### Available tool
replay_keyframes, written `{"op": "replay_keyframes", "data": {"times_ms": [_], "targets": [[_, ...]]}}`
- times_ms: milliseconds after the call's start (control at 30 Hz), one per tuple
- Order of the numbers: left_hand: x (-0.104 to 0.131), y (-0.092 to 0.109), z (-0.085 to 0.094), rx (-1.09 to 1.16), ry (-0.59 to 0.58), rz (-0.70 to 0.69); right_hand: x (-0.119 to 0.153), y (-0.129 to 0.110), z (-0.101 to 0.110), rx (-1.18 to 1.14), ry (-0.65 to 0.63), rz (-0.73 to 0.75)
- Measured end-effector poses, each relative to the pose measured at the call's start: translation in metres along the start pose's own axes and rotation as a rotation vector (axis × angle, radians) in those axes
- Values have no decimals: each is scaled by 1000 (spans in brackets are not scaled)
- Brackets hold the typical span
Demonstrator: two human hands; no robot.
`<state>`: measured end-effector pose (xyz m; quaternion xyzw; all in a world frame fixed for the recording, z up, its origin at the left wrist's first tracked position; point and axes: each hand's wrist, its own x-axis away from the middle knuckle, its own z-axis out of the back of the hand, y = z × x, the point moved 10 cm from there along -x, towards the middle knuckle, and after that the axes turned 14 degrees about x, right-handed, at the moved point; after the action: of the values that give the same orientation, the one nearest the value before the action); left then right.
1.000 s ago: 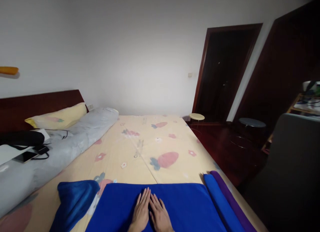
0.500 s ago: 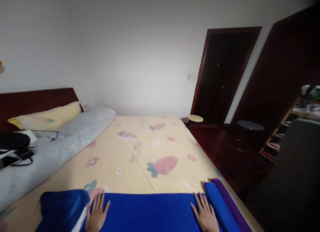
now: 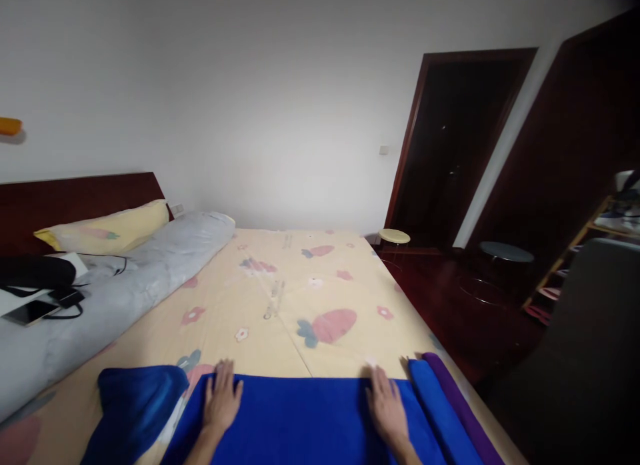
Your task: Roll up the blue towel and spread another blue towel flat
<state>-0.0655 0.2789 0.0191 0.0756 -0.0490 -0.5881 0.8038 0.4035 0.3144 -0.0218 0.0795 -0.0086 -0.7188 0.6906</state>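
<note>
- Hands lie flat, palms down, on a blue cloth [image 3: 300, 421] spread across the near end of the bed [image 3: 280, 305]; each is open with fingers straight and slightly fanned, gripping nothing.
- Left hand [image 3: 221, 399] rests near the cloth's far left corner, its fingertips [image 3: 225, 368] reaching just past the far edge onto the yellow printed sheet.
- Right hand [image 3: 386, 403] rests near the far right corner, its fingertips [image 3: 376, 373] at the cloth's far edge.
- Half a second ago both hands sat lower and wider apart on the cloth; a second ago they lay side by side at its middle.
- Now they are further up, at the far edge, and a little closer together than half a second ago.
- Outward of the left fingers, a bunched dark blue cloth [image 3: 135, 405] lies just beside the flat one.
- Outward of the right fingers, a rolled blue cloth [image 3: 440, 411] and a purple roll [image 3: 463, 405] lie side by side, touching, along the bed's edge.
- Well beyond the left fingers, a grey bolster [image 3: 115, 298] and a yellow pillow [image 3: 105, 231] lie by the headboard.
</note>
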Motion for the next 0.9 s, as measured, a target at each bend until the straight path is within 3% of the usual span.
{"op": "replay_keyframes", "data": {"times_ms": [67, 133, 200, 267, 367, 500, 633, 733, 900], "targets": [[20, 74, -17, 111, -4, -207, 9, -80, 23, -167, -29, 234], [45, 141, -50, 218, -104, -379, 24, -151, 38, -268, -81, 409], [62, 175, -81, 277, -200, -403, 35, -187, 39, -288, -151, 438], [69, 183, -91, 314, -204, -429, 39, -185, 31, -272, -182, 391], [57, 145, -78, 293, -134, -358, 33, -129, 17, -224, -137, 252], [25, 52, -48, 142, -52, -94, 20, -32, -10, -125, -68, 56], [6, -25, -31, -12, 30, 134, 14, 36, -35, -30, 61, -134], [0, -58, -33, -33, 35, 217, 13, 62, -46, -9, 135, -267], [-9, -88, -37, -1, 33, 244, 11, 69, -49, -27, 139, -350]]}}
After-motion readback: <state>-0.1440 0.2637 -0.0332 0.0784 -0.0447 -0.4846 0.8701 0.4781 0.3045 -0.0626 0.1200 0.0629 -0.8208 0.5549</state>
